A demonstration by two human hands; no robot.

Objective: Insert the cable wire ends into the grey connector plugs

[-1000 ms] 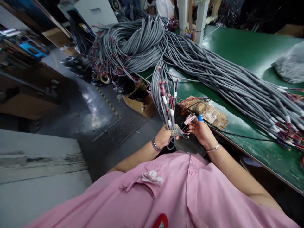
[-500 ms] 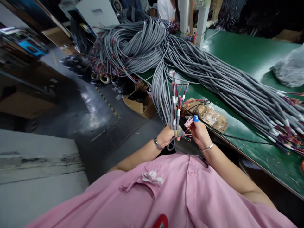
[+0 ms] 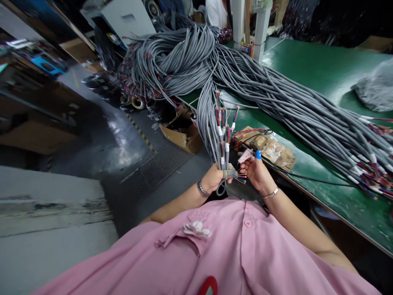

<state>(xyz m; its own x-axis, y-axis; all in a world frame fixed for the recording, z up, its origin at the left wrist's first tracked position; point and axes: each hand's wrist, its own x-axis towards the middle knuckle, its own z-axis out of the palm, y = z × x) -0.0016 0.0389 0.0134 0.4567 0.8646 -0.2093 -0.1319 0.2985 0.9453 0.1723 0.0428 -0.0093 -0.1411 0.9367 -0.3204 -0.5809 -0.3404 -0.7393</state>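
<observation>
While two bare hands work over the front edge of one green table (image 3: 310,61), the left hand (image 3: 214,177) is clenched around several grey cables (image 3: 206,119), too overlapped to count exactly. Their bunch hangs over the table edge, from the pile down into this fist. At least four white-wrapped cable ends (image 3: 227,147) stand up above the fist, each sprouting coloured strands, and more coloured wires (image 3: 242,179) fan out toward the right hand (image 3: 257,174). That hand's fingers are pinched on one small pink tool (image 3: 245,155), just beside the wires; whether it touches any of them I cannot tell. One blue cap (image 3: 258,155) covers its thumb tip. Each wrist wears one band: a dark bracelet (image 3: 202,189) on the left, a pale band (image 3: 271,193) on the right. On the table lie one looped cable heap (image 3: 181,61), one long cable bundle (image 3: 291,98), one wooden block (image 3: 276,153) and one plastic bag (image 3: 376,86); one cardboard box (image 3: 184,139) sits below the edge.

Compared with half a second ago, the upright ends have swung a little left, the blue-capped thumb sits slightly farther right, and the pink tool lies more level and looks blurred. The left fist keeps its grasp.
</observation>
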